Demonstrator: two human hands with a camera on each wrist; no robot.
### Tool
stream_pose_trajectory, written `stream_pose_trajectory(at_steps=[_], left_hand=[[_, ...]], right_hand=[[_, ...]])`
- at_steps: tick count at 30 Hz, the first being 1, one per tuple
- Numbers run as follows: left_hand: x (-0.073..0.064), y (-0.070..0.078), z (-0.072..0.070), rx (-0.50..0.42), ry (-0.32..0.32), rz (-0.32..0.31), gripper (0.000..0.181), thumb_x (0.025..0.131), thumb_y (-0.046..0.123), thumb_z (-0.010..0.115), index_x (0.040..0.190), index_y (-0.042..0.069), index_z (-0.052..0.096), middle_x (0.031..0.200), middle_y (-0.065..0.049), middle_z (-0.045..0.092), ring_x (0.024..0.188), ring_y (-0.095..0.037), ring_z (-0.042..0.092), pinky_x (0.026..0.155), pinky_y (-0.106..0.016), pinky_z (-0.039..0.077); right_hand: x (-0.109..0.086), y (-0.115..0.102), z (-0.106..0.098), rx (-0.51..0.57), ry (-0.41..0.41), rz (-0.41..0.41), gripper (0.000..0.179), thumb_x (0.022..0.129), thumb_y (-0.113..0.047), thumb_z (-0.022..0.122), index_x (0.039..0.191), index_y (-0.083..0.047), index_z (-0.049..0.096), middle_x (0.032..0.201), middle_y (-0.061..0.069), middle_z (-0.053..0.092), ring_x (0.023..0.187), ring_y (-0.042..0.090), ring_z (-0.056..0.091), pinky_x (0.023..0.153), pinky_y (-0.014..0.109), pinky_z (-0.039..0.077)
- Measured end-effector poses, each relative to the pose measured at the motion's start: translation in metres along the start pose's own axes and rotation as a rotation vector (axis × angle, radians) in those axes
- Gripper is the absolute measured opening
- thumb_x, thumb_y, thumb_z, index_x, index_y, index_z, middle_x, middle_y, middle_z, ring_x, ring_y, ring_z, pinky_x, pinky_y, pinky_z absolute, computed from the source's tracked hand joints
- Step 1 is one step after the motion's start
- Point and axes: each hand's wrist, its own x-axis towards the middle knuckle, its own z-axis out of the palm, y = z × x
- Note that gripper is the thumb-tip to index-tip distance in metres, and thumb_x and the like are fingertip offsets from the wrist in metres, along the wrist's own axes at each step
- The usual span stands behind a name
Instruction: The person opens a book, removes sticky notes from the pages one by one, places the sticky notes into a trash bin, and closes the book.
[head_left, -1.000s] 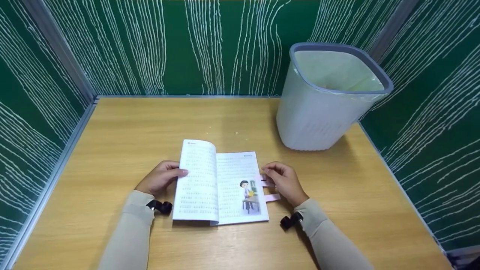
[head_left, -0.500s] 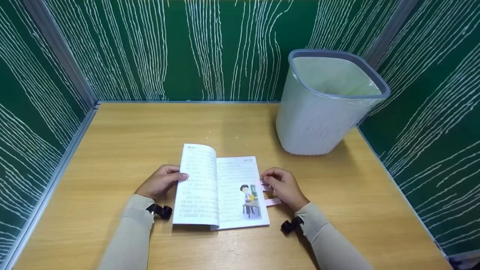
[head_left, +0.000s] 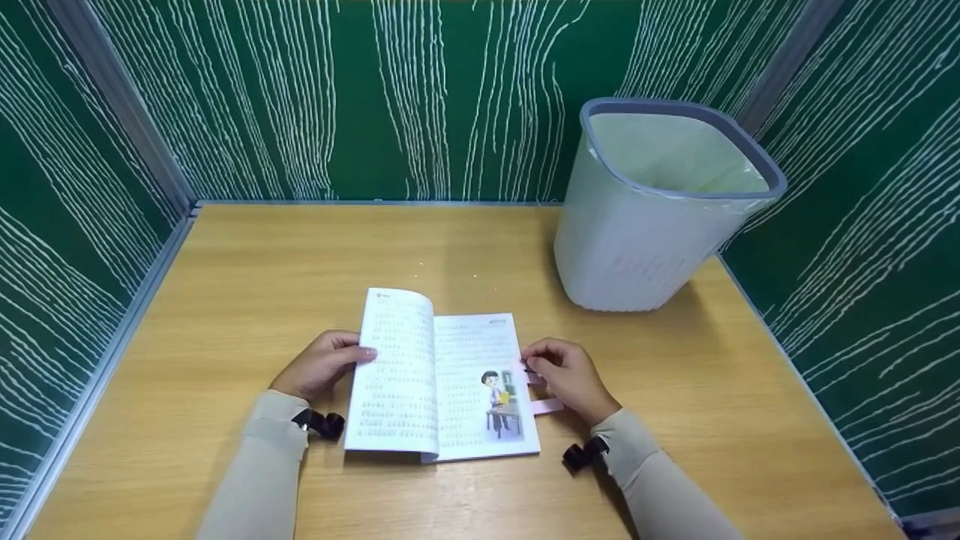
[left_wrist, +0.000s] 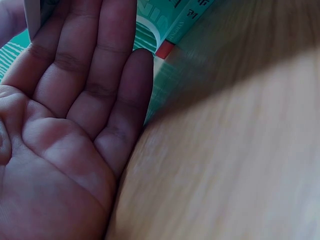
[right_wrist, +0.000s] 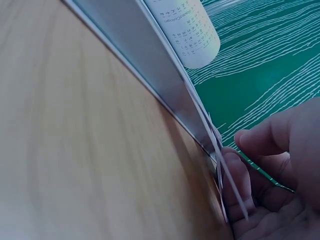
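1. On the far left is a green wall (head_left: 82, 150) with wavy white lines. More green wall runs along the back and the right.
2. The left arm wears a light sleeve (head_left: 259, 457) with a small black camera (head_left: 324, 424) at the wrist.
3. The left hand (head_left: 319, 364) pinches the left edge of the book. Its thumb is on top of the page and its other fingers are under the book, nearly straight.
4. The book (head_left: 472, 341) lies spread on the wooden table (head_left: 247, 285), near the middle, between the 2 hands. Its left side is lifted up a bit. The right page has rows of small print and a picture (head_left: 500, 405) of a child at a desk.
5. At the book's right edge, 2 pink strips (head_left: 547, 406) stick out.
6. The right hand (head_left: 574, 379) is beside that edge, by the strips. Its fingers are bent, and the thumb tip is close to the pointing finger. I cannot tell if it has hold of a strip.
7. A tall pale bin (head_left: 637, 247) stands behind, on the right. It has a gray rim and a see-through bag (head_left: 660, 142) inside.
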Motion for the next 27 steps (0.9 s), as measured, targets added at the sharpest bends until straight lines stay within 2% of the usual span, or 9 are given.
stream_pose_trajectory(at_steps=[4,9,12,18,21,27], left_hand=[[-0.0003,-0.0001,0.0003,0.000,0.011,-0.005,0.028,0.101,0.011,0.063,0.120,-0.007,0.072,0.112,-0.008,0.078,0.099,-0.018,0.074,0.088,-0.030,0.060],[0.0012,-0.0001,0.0010,-0.005,0.023,-0.009,0.027,0.101,0.011,0.065,0.120,-0.006,0.072,0.112,-0.007,0.078,0.101,-0.018,0.074,0.090,-0.029,0.059],[0.0011,-0.0022,0.0013,-0.011,0.025,-0.002,0.026,0.101,0.010,0.064,0.119,-0.006,0.072,0.111,-0.008,0.078,0.100,-0.017,0.074,0.089,-0.029,0.059],[0.0005,-0.0061,0.0020,-0.015,0.008,0.004,0.026,0.101,0.010,0.063,0.118,-0.007,0.072,0.111,-0.009,0.078,0.099,-0.019,0.075,0.090,-0.031,0.059],[0.0003,-0.0059,0.0032,-0.020,0.008,-0.002,0.027,0.101,0.011,0.064,0.119,-0.007,0.072,0.112,-0.009,0.078,0.101,-0.020,0.074,0.092,-0.032,0.058],[0.0011,-0.0026,0.0028,-0.013,0.035,-0.005,0.026,0.100,0.011,0.064,0.118,-0.007,0.072,0.111,-0.009,0.078,0.100,-0.020,0.074,0.092,-0.032,0.058]], right_hand=[[0.0006,0.0001,-0.0010,0.001,0.013,-0.015,0.012,0.098,-0.005,0.065,0.099,-0.010,0.077,0.099,0.010,0.071,0.078,0.021,0.061,0.054,0.024,0.051],[-0.0001,-0.0002,-0.0014,0.046,0.032,-0.053,0.012,0.096,-0.003,0.066,0.098,-0.007,0.077,0.097,0.011,0.071,0.084,0.022,0.063,0.066,0.025,0.055],[-0.0026,-0.0010,-0.0004,0.042,0.025,-0.057,0.010,0.096,-0.004,0.067,0.096,-0.006,0.077,0.094,0.012,0.071,0.082,0.022,0.064,0.066,0.026,0.056],[-0.0078,-0.0033,0.0007,-0.047,0.034,-0.007,0.012,0.096,-0.006,0.066,0.092,-0.010,0.077,0.089,0.009,0.071,0.079,0.022,0.064,0.065,0.028,0.055],[-0.0088,-0.0040,0.0001,-0.049,0.051,0.010,0.014,0.096,-0.005,0.065,0.091,-0.011,0.077,0.088,0.009,0.071,0.077,0.023,0.064,0.063,0.028,0.054],[-0.0069,-0.0049,-0.0017,-0.038,0.043,-0.009,0.013,0.097,-0.006,0.065,0.093,-0.010,0.076,0.091,0.010,0.072,0.080,0.024,0.065,0.066,0.029,0.056]])
